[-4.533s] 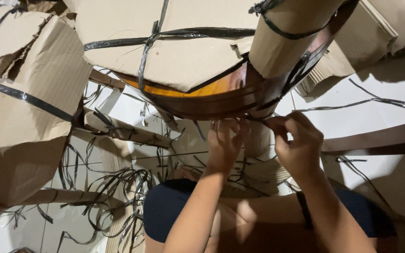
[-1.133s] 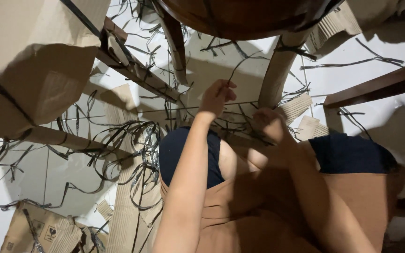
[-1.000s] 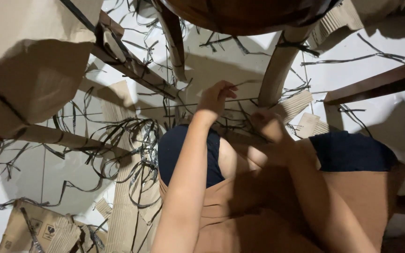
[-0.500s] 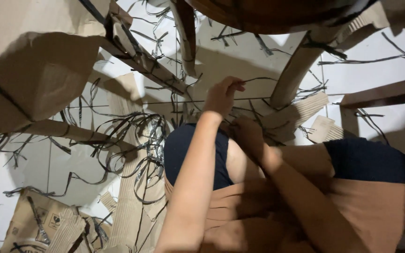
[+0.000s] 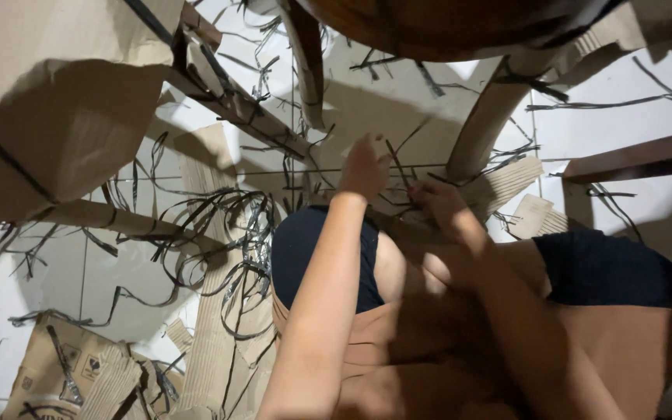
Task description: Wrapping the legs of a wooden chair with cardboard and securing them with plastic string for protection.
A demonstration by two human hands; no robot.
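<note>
1. Left hand (image 5: 365,165), fingers curled on a thin black plastic packing strap (image 5: 395,161), at twelve o'clock above the knees.
2. Right hand (image 5: 439,201), grip unclear, just beside at four o'clock.
3. Cardboard-wrapped curved wooden furniture leg (image 5: 490,124) at two o'clock.

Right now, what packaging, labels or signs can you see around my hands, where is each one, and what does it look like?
Flattened cardboard box: bottom left on the floor, brown, creased, with small dark printed symbols and a black strap across it.
Large cardboard wrapping: upper left, plain brown, bent, crossed by a black strap.
Corrugated cardboard sleeve: around a furniture leg just past the right hand, tan, tube-shaped.
Small cardboard scrap: floor, right of that hand, pale, ribbed.
No signs or screens.
</note>
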